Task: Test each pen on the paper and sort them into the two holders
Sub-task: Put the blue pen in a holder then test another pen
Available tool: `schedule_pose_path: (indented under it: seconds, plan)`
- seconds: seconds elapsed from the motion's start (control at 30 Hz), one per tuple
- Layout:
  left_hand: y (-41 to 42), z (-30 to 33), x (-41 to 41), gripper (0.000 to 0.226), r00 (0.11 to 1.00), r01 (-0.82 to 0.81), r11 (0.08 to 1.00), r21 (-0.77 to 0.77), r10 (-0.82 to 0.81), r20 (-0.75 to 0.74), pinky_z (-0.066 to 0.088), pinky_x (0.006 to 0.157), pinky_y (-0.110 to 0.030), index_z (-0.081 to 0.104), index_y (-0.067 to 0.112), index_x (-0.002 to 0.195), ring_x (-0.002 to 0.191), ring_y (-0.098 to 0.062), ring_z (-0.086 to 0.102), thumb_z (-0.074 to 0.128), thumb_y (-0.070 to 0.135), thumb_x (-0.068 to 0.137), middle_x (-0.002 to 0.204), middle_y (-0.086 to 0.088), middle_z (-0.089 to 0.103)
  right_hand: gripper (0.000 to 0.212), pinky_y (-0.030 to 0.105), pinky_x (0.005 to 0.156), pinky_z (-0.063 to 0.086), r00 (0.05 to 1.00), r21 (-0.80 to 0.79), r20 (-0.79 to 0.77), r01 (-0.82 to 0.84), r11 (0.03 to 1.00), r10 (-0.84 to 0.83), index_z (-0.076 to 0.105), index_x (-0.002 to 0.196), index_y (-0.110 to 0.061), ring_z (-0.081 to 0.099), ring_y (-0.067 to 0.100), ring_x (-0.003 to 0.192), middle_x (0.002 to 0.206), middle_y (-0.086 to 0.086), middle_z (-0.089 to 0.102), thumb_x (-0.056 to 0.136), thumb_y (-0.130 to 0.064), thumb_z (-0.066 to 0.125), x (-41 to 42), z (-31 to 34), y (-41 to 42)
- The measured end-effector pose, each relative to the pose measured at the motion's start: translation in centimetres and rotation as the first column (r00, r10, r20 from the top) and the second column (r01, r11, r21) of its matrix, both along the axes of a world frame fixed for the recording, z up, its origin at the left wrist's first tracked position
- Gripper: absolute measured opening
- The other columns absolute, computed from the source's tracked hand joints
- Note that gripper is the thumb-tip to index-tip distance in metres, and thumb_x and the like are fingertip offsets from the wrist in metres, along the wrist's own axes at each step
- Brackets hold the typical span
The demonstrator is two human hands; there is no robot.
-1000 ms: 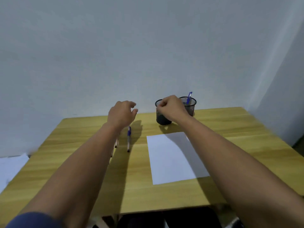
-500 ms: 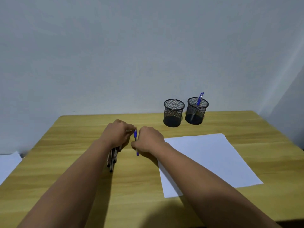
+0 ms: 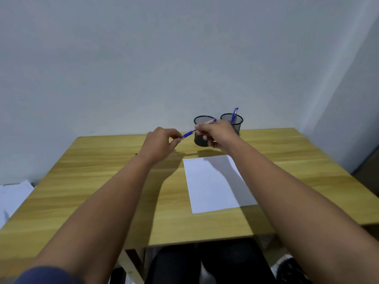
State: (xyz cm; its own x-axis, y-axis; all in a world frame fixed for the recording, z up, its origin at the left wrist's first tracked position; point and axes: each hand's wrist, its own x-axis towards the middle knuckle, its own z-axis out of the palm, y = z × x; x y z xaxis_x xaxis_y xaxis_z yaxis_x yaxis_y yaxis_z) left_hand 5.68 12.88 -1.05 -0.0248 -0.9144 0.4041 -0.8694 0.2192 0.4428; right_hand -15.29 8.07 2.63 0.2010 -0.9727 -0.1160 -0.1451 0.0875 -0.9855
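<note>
Both hands hold one blue pen (image 3: pixel 198 129) in the air over the far middle of the table (image 3: pixel 102 181). The right hand (image 3: pixel 217 133) grips the barrel; the left hand (image 3: pixel 162 143) pinches the pen's left end between fingertips, probably the cap or tip. The pen slants up to the right, in front of the left holder (image 3: pixel 203 131). The right holder (image 3: pixel 232 121), just beside it, already has a blue pen standing in it. The paper (image 3: pixel 215 183) lies nearer, below the right forearm.

Risks, as I judge them: a sharp pull could fling the cap or jerk the pen into the left holder and tip it. The right forearm could drag the loose paper when it drops to write.
</note>
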Motion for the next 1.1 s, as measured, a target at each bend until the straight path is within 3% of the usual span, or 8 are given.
schedule_pose_path:
  seconds: [0.17,0.3,0.5,0.57,0.63,0.77,0.93,1.1]
  plan:
    - [2.1,2.5,-5.0,0.020,0.966,0.082,0.997,-0.003,-0.080,-0.246,0.042,0.074,-0.008,0.076,0.016,0.109,0.094,-0.007,0.064,0.065,0.028,0.098,0.102,0.006,0.076,0.018,0.020,0.048,0.038,0.970,0.075,0.209,0.114,0.991,-0.127,0.072,0.095,-0.016,0.051,0.006,0.049,0.062,-0.008,0.068,0.104,-0.030,0.066,-1.4,-0.1,2.4]
    - [3.1,2.8,-6.9,0.025,0.919,0.130,0.987,0.090,-0.086,-0.385,0.046,0.070,-0.032,0.079,0.014,0.102,0.079,-0.013,0.059,0.065,0.034,0.098,0.088,-0.009,0.075,0.029,0.021,0.044,0.030,0.930,0.101,0.261,0.239,0.966,-0.257,0.067,0.084,-0.015,0.042,0.008,0.040,0.057,-0.004,0.058,0.107,-0.028,0.057,-1.7,-0.6,3.1]
    - [3.9,2.7,-7.7,0.022,0.892,0.128,0.977,0.168,-0.039,-0.451,0.036,0.053,-0.014,0.079,0.012,0.094,0.049,0.007,0.049,0.065,0.029,0.098,0.068,0.008,0.062,0.036,0.027,0.046,0.031,0.852,0.127,0.226,0.456,0.881,-0.473,0.061,0.074,-0.016,0.042,0.016,0.048,0.066,0.003,0.058,0.107,-0.028,0.052,-2.1,-1.6,0.6]
    - [4.3,1.6,-5.0,0.020,0.902,0.056,0.970,0.235,0.052,-0.429,0.038,0.053,-0.019,0.079,0.015,0.089,0.050,0.006,0.051,0.066,0.028,0.097,0.069,0.006,0.064,0.034,0.030,0.048,0.031,0.734,0.180,0.225,0.615,0.768,-0.641,0.058,0.073,-0.017,0.044,0.018,0.053,0.077,0.006,0.059,0.104,-0.028,0.048,-5.6,-1.9,-1.6]
    - [4.9,-0.3,-1.2,0.019,0.902,-0.070,0.962,0.265,0.174,-0.395,0.042,0.060,-0.025,0.080,0.017,0.087,0.066,-0.005,0.060,0.068,0.029,0.095,0.077,-0.003,0.072,0.033,0.029,0.047,0.032,0.688,0.147,0.190,0.686,0.713,-0.701,0.060,0.071,-0.018,0.045,0.019,0.053,0.076,0.005,0.060,0.102,-0.026,0.050,-9.6,-1.6,-2.8]
    - [4.1,-4.4,1.5,0.021,0.926,-0.328,0.919,0.220,0.358,-0.117,0.050,0.081,-0.035,0.081,0.028,0.101,0.103,-0.028,0.066,0.062,0.036,0.094,0.102,-0.006,0.076,0.028,0.020,0.041,0.030,0.824,-0.019,0.185,0.549,0.836,-0.536,0.061,0.074,-0.016,0.045,0.011,0.042,0.060,0.000,0.058,0.099,-0.026,0.068,-10.3,-2.0,-1.9]
    - [2.2,-7.2,-0.4,0.027,0.897,-0.377,0.920,0.106,0.334,0.291,0.043,0.090,-0.046,0.076,0.032,0.112,0.112,-0.034,0.054,0.055,0.043,0.099,0.111,-0.004,0.067,0.029,0.017,0.040,0.037,0.925,-0.072,0.146,0.364,0.929,-0.351,0.059,0.078,-0.013,0.050,0.008,0.037,0.061,0.007,0.066,0.104,-0.021,0.066,-6.2,-5.8,-1.2]
    - [1.1,-8.4,-0.5,0.038,0.940,-0.264,0.964,-0.019,0.261,0.221,0.045,0.092,-0.051,0.072,0.020,0.122,0.113,-0.039,0.055,0.056,0.038,0.092,0.115,-0.007,0.069,0.021,0.020,0.041,0.040,0.962,-0.080,0.157,0.237,0.968,-0.222,0.069,0.090,0.001,0.054,0.012,0.042,0.064,0.011,0.068,0.105,-0.012,0.065,-2.5,-8.1,-1.0]
